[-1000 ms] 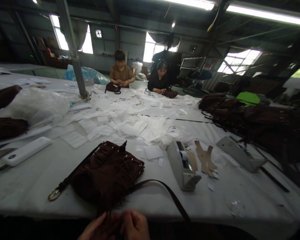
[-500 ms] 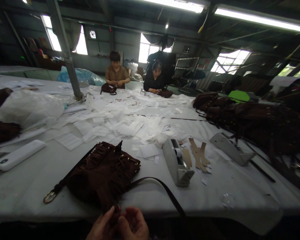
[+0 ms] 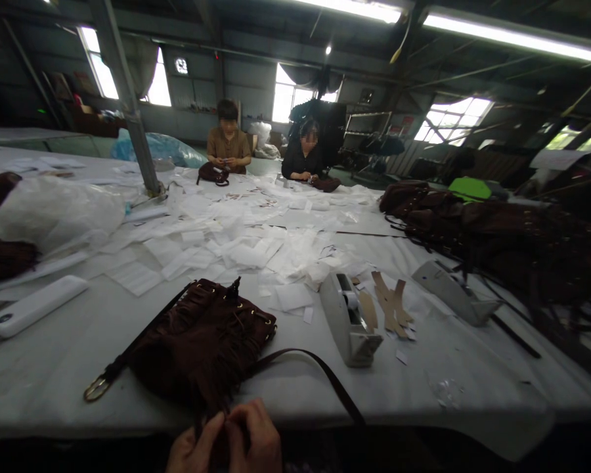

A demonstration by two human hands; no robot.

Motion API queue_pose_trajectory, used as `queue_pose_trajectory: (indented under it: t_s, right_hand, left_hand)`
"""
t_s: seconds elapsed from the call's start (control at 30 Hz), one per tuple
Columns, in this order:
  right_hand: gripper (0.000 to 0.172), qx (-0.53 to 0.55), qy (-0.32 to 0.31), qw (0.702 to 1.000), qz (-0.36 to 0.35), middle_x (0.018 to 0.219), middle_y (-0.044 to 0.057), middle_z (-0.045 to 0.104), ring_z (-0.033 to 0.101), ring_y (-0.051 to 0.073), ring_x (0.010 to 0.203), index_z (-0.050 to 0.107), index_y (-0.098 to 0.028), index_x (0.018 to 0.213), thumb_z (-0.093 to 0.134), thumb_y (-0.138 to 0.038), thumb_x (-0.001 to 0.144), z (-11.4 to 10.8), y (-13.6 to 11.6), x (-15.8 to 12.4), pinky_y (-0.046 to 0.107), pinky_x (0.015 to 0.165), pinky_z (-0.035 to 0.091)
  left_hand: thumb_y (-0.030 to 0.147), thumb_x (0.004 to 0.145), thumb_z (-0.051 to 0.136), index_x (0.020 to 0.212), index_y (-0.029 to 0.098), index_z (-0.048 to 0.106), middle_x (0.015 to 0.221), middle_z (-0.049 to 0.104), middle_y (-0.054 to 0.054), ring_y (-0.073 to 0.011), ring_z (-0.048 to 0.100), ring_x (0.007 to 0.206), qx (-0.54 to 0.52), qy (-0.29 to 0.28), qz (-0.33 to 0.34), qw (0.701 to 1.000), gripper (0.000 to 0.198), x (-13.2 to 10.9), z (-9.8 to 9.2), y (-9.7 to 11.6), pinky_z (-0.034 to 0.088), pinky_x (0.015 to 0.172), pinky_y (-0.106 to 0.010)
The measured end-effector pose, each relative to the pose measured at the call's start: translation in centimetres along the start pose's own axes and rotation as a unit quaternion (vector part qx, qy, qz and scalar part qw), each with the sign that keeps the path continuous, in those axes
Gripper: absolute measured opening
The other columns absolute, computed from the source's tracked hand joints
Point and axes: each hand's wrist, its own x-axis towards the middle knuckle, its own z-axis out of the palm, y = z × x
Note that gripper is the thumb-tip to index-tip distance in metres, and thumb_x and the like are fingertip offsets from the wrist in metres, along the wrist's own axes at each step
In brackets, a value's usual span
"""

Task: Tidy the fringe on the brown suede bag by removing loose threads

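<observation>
A dark brown drawstring bag [image 3: 201,335] lies on the white-covered table near its front edge. Gold eyelets line its top, a buckled strap [image 3: 128,351] runs along its left side, and another strap [image 3: 320,368] curves off to the right. At the bag's near end, dark strands that look like fringe hang over the table edge. My left hand [image 3: 194,450] is closed on these strands with thumb and fingertips. Right beside it, my right hand [image 3: 255,433] pinches at the same spot, its fingertips almost meeting the left ones. What lies between the fingertips is partly hidden.
A grey tape dispenser [image 3: 349,322] stands right of the bag, with cardboard strips [image 3: 391,302] and a second dispenser [image 3: 450,292] beyond. White paper sheets [image 3: 246,246] litter the middle. Brown bags [image 3: 473,223] are piled right. Two people sit across the table handling brown bags.
Both hands have shifted slightly down and left, and the right fingers have closed in toward the left ones. The strands have spread out a little; the bag body stays in place.
</observation>
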Motion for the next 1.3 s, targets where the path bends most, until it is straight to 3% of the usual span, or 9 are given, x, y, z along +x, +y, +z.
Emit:
queue_pose_trajectory:
  t_s: [0.2, 0.3, 0.4, 0.47, 0.63, 0.77, 0.9, 1.13, 1.3]
  right_hand:
    - [0.048, 0.285, -0.086, 0.930, 0.215, 0.051, -0.009, 0.037, 0.029, 0.006, 0.039, 0.049, -0.020, 0.074, 0.056, -0.067, 0.075, 0.0, 0.2, 0.9, 0.019, 0.038, 0.024]
    - [0.054, 0.275, -0.070, 0.932, 0.226, 0.048, -0.009, 0.038, 0.027, 0.005, 0.037, 0.050, -0.019, 0.071, 0.056, -0.072, 0.072, 0.0, 1.2, 1.1, 0.019, 0.036, 0.021]
    - [0.067, 0.220, -0.041, 0.941, 0.254, 0.044, -0.004, 0.042, 0.031, 0.007, 0.037, 0.052, -0.017, 0.059, 0.038, -0.081, 0.074, 0.0, 2.3, 0.6, 0.021, 0.037, 0.024]
    - [0.071, 0.189, -0.037, 0.951, 0.244, 0.046, 0.000, 0.049, 0.040, 0.010, 0.042, 0.055, -0.016, 0.055, 0.037, -0.082, 0.073, 0.1, 2.6, -0.1, 0.022, 0.040, 0.031]
    - [0.057, 0.253, -0.072, 0.937, 0.228, 0.075, 0.007, 0.070, 0.062, 0.020, 0.069, 0.072, -0.013, 0.084, 0.071, -0.065, 0.061, 1.2, 1.9, -1.5, 0.027, 0.062, 0.048]
    - [0.049, 0.333, -0.059, 0.906, 0.254, 0.065, 0.002, 0.066, 0.056, 0.013, 0.057, 0.071, -0.014, 0.081, 0.080, -0.055, 0.056, 2.1, 1.4, -1.0, 0.023, 0.055, 0.045]
    - [0.046, 0.328, -0.064, 0.902, 0.273, 0.047, -0.002, 0.055, 0.044, 0.008, 0.039, 0.065, -0.013, 0.066, 0.076, -0.057, 0.062, 2.2, 1.4, -0.5, 0.019, 0.042, 0.036]
    - [0.050, 0.304, -0.052, 0.925, 0.224, 0.050, -0.001, 0.055, 0.045, 0.009, 0.042, 0.067, -0.013, 0.070, 0.072, -0.062, 0.064, 1.8, 1.3, -0.7, 0.021, 0.044, 0.040]
    - [0.053, 0.335, -0.050, 0.914, 0.223, 0.059, 0.000, 0.060, 0.049, 0.011, 0.046, 0.067, -0.014, 0.084, 0.075, -0.061, 0.060, 2.2, 1.6, -0.7, 0.022, 0.045, 0.041]
  left_hand:
    - [0.051, 0.059, 0.078, 0.072, 0.011, 0.071, 0.064, 0.073, -0.006, -0.0194, 0.063, 0.057, -0.044, 0.074, -0.026, 0.996, 0.043, 0.7, -0.6, -0.4, 0.049, 0.053, -0.027]
    - [0.046, 0.060, 0.080, 0.075, 0.011, 0.073, 0.072, 0.075, -0.009, -0.0225, 0.068, 0.065, -0.086, 0.003, -0.058, 0.995, 0.039, 0.8, -1.1, -0.6, 0.052, 0.061, -0.029]
    - [0.041, 0.061, 0.081, 0.085, 0.013, 0.075, 0.094, 0.076, -0.014, -0.0301, 0.068, 0.092, -0.157, -0.058, -0.103, 0.980, 0.037, 0.8, -1.6, -1.4, 0.052, 0.078, -0.035]
    - [0.037, 0.058, 0.083, 0.087, 0.017, 0.075, 0.104, 0.074, -0.012, -0.0319, 0.065, 0.103, -0.209, -0.076, -0.108, 0.969, 0.037, 0.8, -1.7, -1.9, 0.051, 0.086, -0.039]
    - [0.029, 0.070, 0.073, 0.092, 0.015, 0.074, 0.111, 0.071, -0.012, -0.0287, 0.055, 0.119, -0.212, -0.077, -0.110, 0.968, 0.026, 0.5, -0.6, -1.4, 0.039, 0.105, -0.036]
    - [0.028, 0.073, 0.071, 0.097, 0.013, 0.073, 0.106, 0.072, -0.011, -0.0261, 0.060, 0.111, -0.218, -0.090, -0.141, 0.962, 0.028, -0.2, 0.6, 0.1, 0.047, 0.094, -0.031]
    - [0.032, 0.070, 0.074, 0.098, 0.015, 0.074, 0.095, 0.075, -0.009, -0.0232, 0.066, 0.097, -0.224, -0.103, -0.146, 0.958, 0.033, -0.6, 1.0, 0.7, 0.052, 0.079, -0.025]
    - [0.037, 0.068, 0.075, 0.091, 0.018, 0.073, 0.100, 0.074, -0.012, -0.0332, 0.063, 0.105, -0.156, -0.012, -0.073, 0.985, 0.030, -0.1, 0.1, 1.0, 0.054, 0.080, -0.039]
    - [0.038, 0.061, 0.081, 0.082, 0.016, 0.073, 0.094, 0.075, -0.012, -0.0354, 0.064, 0.103, -0.143, -0.005, -0.051, 0.988, 0.031, 0.0, 0.3, 0.6, 0.056, 0.078, -0.040]
